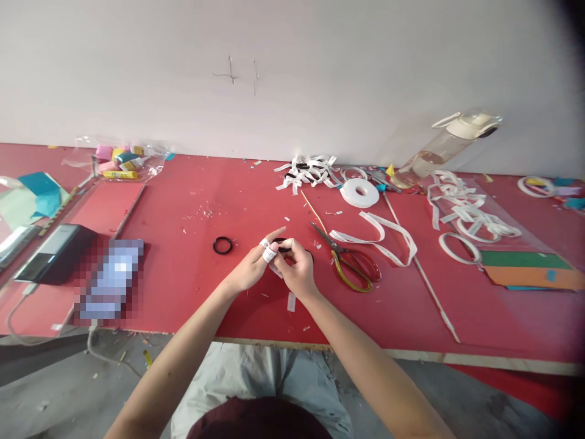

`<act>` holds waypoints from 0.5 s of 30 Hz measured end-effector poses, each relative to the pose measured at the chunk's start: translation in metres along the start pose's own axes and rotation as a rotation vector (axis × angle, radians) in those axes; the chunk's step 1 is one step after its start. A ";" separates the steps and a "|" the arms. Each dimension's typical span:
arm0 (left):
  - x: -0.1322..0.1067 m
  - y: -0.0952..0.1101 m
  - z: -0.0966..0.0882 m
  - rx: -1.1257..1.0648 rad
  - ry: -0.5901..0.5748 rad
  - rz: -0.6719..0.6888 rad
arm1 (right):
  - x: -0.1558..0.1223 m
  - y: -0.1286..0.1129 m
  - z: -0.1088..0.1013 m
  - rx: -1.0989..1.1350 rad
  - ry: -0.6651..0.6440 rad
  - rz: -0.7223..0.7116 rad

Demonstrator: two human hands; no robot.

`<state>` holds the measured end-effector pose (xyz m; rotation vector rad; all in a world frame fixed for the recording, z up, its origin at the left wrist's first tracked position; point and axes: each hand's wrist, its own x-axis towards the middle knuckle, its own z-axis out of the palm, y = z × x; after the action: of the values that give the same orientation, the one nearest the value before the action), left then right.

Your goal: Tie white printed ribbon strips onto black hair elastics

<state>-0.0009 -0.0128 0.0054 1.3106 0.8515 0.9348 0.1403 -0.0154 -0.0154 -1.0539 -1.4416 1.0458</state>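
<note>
My left hand is closed on a white printed ribbon, with its index finger stretched forward. Against it, my right hand pinches at a black hair tie, which its fingers partly hide. The ribbon seems to loop round the hair tie between both hands, though the fingers cover the join. Left of the hands lies another hair tie. Scissors with yellow and red handles rest partly open to the right. A cut length of printed ribbon curls beyond them, and a short ribbon piece lies nearest me.
At the back of the red table are a heap of ribbon-tied bands, a white ribbon roll and a tilted bottle. Ribbon loops lie right. Left are a phone, a black box and a bag.
</note>
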 end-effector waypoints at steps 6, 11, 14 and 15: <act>0.001 -0.001 0.000 0.223 0.157 0.004 | 0.001 -0.002 0.002 0.044 -0.014 0.032; 0.000 -0.005 0.003 0.398 0.208 0.038 | 0.001 -0.001 0.002 0.030 0.000 0.038; 0.000 -0.003 0.004 0.333 0.139 0.036 | 0.001 0.001 0.001 0.048 0.005 0.064; -0.001 -0.002 0.004 0.316 0.127 0.039 | 0.001 0.001 0.001 0.045 0.004 0.063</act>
<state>0.0025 -0.0149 0.0034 1.5545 1.1094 0.9482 0.1391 -0.0142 -0.0166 -1.0748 -1.3833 1.1152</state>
